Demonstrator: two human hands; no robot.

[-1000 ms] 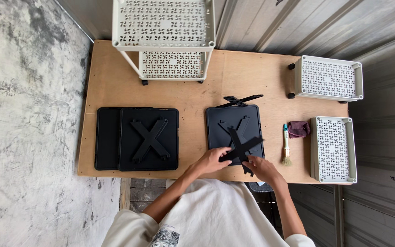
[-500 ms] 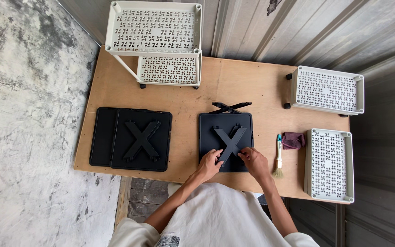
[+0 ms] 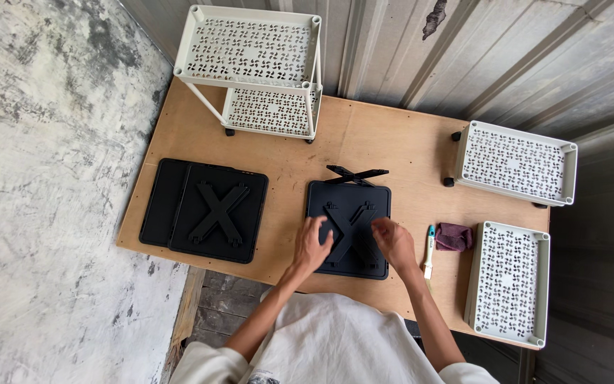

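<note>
On the plywood desk (image 3: pixel 392 153), our left hand (image 3: pixel 314 245) and right hand (image 3: pixel 394 243) press flat, fingers spread, seating the black X-shaped brace (image 3: pixel 350 229) on the black square panel (image 3: pixel 378 199); next calls for firm even pressure

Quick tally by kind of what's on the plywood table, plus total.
Black square panels: 3, two stacked, one under the hands
Loose black X bracket: 1
White perforated trays: 2
Two-tier white rack: 1
Brush: 1
Purple cloth: 1
Total: 9
</note>
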